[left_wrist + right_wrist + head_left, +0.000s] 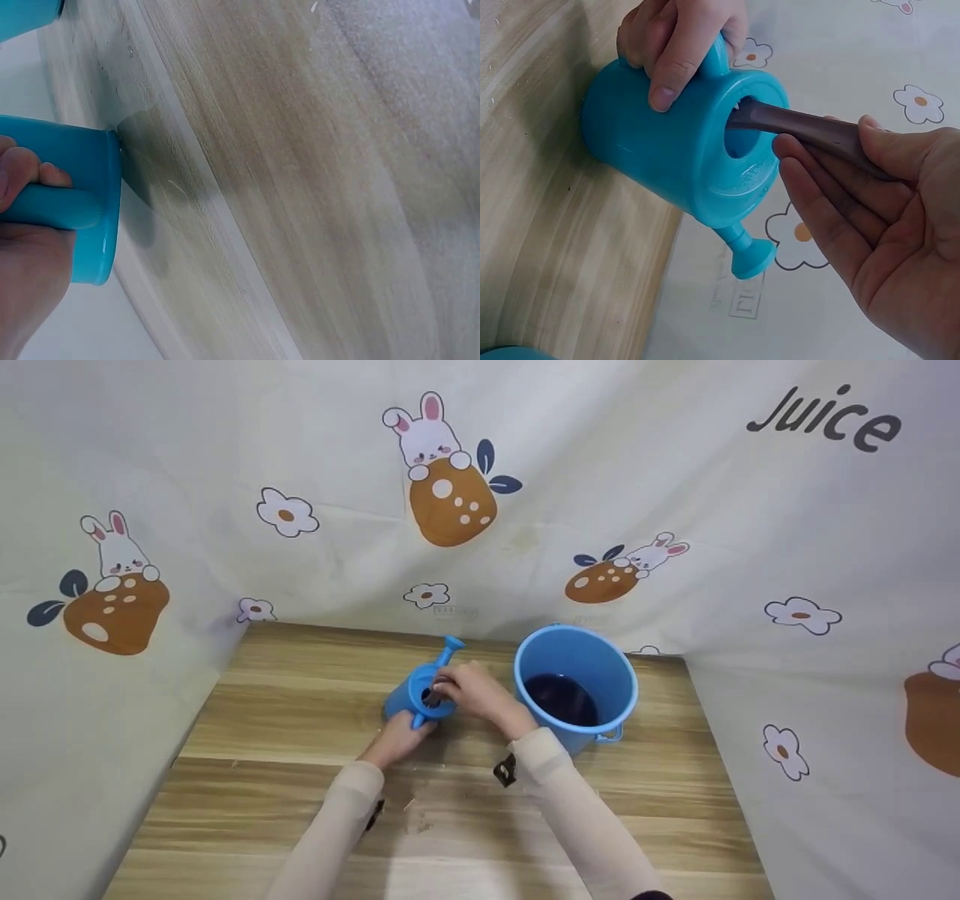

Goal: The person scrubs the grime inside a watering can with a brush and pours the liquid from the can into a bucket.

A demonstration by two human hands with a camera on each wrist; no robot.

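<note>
A small blue watering can (403,701) stands on the wooden table, its spout pointing to the far side. My left hand (397,739) grips the can's handle; in the left wrist view the fingers (22,176) curl round it. With thumb and fingers, my right hand (472,690) holds a brown-handled tool (817,135). That tool reaches into the can's round top opening, and its far end is hidden inside. The right wrist view shows my left hand (679,49) above the can and my right hand (885,202) beside the opening.
A larger blue bucket (630,682) with dark liquid (561,701) at its bottom stands right of the can. Pale cloth (337,570) with rabbit and flower prints hangs behind and at both sides of the table (277,802). Small bits and wet marks lie near the front.
</note>
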